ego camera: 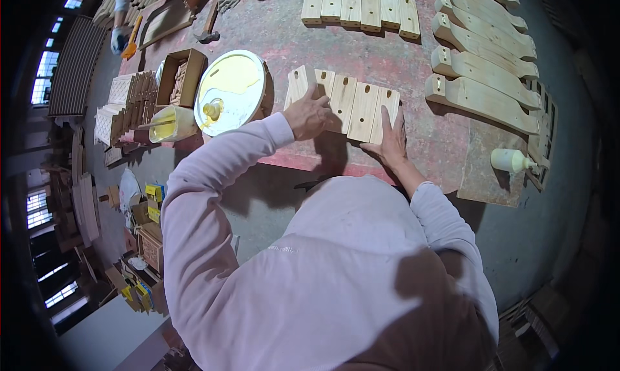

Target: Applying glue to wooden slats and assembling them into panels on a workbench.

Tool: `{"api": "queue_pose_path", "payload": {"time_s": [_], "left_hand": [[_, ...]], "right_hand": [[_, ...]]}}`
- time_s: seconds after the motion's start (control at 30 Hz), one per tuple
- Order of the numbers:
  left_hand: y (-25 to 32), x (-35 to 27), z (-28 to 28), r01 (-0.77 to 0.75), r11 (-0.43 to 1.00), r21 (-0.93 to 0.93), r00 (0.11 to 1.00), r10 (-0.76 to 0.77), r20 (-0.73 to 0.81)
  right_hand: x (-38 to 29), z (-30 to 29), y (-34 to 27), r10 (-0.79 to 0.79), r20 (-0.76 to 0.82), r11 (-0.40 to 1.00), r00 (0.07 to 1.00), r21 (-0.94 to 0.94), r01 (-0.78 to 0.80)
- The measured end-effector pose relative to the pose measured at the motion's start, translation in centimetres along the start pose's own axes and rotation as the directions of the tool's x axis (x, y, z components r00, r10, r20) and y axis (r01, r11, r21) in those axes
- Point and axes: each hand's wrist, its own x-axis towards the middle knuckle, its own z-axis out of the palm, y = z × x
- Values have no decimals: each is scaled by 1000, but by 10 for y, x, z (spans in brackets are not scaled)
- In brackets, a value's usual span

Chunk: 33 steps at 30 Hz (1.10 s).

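Observation:
A row of pale wooden blocks (343,100) with slots and round holes lies side by side on the worn red workbench (290,41). At its left end my left hand (308,115) holds a block (301,80) that sits slightly askew; the hand partly hides the grip. My right hand (391,137) closes around the near end of the rightmost block (384,109), thumb at its near edge and fingers along its face and side. Left of the row, a round white lid (231,87) carries pale yellow glue and a glue-smeared knob-like piece (212,110).
Beyond lies another row of blocks (361,7). Curved wooden legs (489,97) and a squeeze bottle (508,160) are at right. At left are a dowel box (179,78), a glue tub (172,124) and a claw hammer (208,34). A co-worker's gloved hand (119,40) is far left.

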Motion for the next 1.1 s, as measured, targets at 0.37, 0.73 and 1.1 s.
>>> {"api": "queue_pose_path", "payload": {"time_s": [0.37, 0.73, 1.1], "left_hand": [[3, -9, 24, 482, 861, -165, 792, -508, -339], [-15, -23, 2, 860, 126, -494, 236, -957, 168], [-29, -41, 60, 930, 368, -14, 335, -861, -383]], "right_hand": [[-5, 1, -5, 106, 7, 994, 994, 9, -106], [-7, 0, 0, 61, 3, 997, 998, -44, -61], [-2, -15, -15, 117, 38, 990, 992, -80, -114]]}}
